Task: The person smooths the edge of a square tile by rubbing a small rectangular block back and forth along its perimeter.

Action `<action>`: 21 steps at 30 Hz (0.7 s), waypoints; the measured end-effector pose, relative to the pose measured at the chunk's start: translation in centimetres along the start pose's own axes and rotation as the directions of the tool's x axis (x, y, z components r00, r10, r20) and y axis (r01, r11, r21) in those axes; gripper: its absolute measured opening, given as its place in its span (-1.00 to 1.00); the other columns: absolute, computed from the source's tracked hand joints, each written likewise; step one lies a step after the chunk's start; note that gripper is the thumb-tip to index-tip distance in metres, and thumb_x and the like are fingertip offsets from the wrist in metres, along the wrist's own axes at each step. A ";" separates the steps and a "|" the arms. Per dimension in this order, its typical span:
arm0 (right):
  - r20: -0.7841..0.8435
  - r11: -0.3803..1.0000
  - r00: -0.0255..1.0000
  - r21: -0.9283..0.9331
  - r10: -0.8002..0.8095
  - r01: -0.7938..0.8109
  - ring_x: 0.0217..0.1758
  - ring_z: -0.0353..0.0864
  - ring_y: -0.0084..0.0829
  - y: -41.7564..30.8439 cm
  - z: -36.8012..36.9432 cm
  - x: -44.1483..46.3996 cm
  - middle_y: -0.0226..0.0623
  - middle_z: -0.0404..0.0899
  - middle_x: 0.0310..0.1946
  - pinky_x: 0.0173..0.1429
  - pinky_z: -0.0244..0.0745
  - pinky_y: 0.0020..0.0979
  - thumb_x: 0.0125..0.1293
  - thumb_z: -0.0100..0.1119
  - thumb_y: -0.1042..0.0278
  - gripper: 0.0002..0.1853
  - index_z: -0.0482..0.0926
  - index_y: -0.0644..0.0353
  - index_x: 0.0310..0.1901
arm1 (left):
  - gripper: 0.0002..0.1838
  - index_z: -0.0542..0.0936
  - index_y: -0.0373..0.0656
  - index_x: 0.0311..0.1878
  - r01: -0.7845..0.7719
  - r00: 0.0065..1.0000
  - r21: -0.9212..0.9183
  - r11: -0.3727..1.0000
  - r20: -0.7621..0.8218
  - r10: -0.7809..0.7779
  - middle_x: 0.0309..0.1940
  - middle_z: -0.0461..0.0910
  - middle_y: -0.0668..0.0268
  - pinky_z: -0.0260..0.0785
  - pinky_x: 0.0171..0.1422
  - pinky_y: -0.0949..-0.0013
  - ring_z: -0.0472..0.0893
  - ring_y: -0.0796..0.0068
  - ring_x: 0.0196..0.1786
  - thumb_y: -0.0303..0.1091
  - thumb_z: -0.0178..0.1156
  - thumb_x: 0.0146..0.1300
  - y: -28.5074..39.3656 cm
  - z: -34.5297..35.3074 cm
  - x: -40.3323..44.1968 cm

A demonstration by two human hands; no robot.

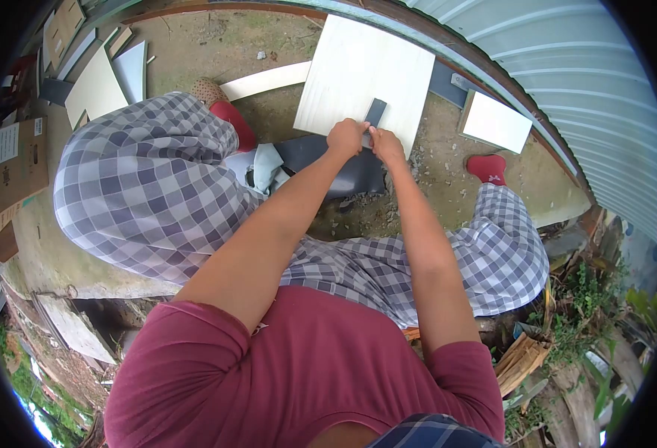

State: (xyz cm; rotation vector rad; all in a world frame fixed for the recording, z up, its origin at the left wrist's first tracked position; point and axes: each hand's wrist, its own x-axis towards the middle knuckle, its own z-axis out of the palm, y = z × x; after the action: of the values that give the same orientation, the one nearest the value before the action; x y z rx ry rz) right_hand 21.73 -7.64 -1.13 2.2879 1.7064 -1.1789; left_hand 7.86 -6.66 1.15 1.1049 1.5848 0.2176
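In the head view, a square pale wood-grain board (362, 63) lies on the concrete between my legs. A short, flat dark grey strip (375, 111) rests over its near edge, pointing away from me. My left hand (348, 139) is closed at the strip's near end, on its left side. My right hand (387, 144) closes on the same end from the right, almost touching the left hand. The fingertips are partly hidden. Just below the hands lies a dark grey sheet (328, 168), with a crumpled light-coloured piece (266, 166) beside it.
A smaller white board (497, 122) lies at right near the corrugated metal wall (560, 60). A curved pale strip (269, 81) reaches the big board's left edge. Several offcuts (95, 86) and a cardboard box (15, 164) are at left. Plants and split wood (521, 360) lie beyond the slab's edge.
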 end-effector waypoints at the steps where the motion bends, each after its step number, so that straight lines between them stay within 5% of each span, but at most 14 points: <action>1: 0.040 1.000 0.999 -0.002 0.023 -0.023 -0.34 0.56 -0.18 -0.2 0.1 -0.2 -0.17 0.57 -0.46 -0.17 0.41 -0.17 0.41 -0.25 -0.08 -0.47 0.57 0.18 -0.41 | -0.46 0.57 -0.33 -0.46 0.003 1.000 -0.021 1.000 0.024 -0.002 -0.70 0.57 0.22 0.46 -0.41 0.38 0.62 0.39 -0.63 0.05 0.02 0.31 0.0 -0.3 -0.3; 2: 0.080 0.999 0.996 -0.005 0.046 -0.046 -0.11 0.59 -0.03 -0.3 0.2 -0.3 -0.05 0.62 -0.26 -0.02 0.42 -0.06 0.41 -0.26 -0.08 -0.48 0.60 0.15 -0.36 | -0.46 0.57 -0.33 -0.46 0.003 1.000 -0.018 1.000 0.023 -0.003 -0.70 0.57 0.22 0.46 -0.41 0.38 0.62 0.39 -0.63 0.05 0.02 0.31 0.0 -0.6 -0.5; 11: 0.022 0.997 0.998 0.022 0.067 -0.067 -0.07 0.57 0.01 -2.7 0.1 -1.0 -0.06 0.61 -0.22 -0.01 0.42 -0.03 0.42 -0.27 -0.07 -0.49 0.60 0.14 -0.33 | -0.43 0.57 -0.42 -0.45 0.023 1.000 -0.088 0.996 0.014 -0.022 -0.72 0.56 0.16 0.47 -0.52 0.39 0.61 0.40 -0.65 0.04 0.07 0.29 -0.1 -1.9 -0.2; 21: 0.002 0.987 0.987 0.033 0.158 -0.158 -0.05 0.59 -0.06 -5.1 -2.7 2.4 -0.15 0.63 -0.21 -0.01 0.44 -0.06 0.40 -0.24 -0.11 -0.51 0.62 0.06 -0.31 | -0.46 0.58 -0.28 -0.46 0.036 0.999 -0.023 0.999 0.006 -0.036 -0.74 0.57 0.26 0.46 -0.38 0.40 0.62 0.41 -0.62 0.09 0.05 0.28 3.5 -3.5 3.3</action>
State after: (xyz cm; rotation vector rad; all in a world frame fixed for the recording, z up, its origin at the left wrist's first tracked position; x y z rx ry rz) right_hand 19.10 -2.48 1.30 2.3909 1.4838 -1.1826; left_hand 6.99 -0.97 2.44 1.0576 1.5919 0.2086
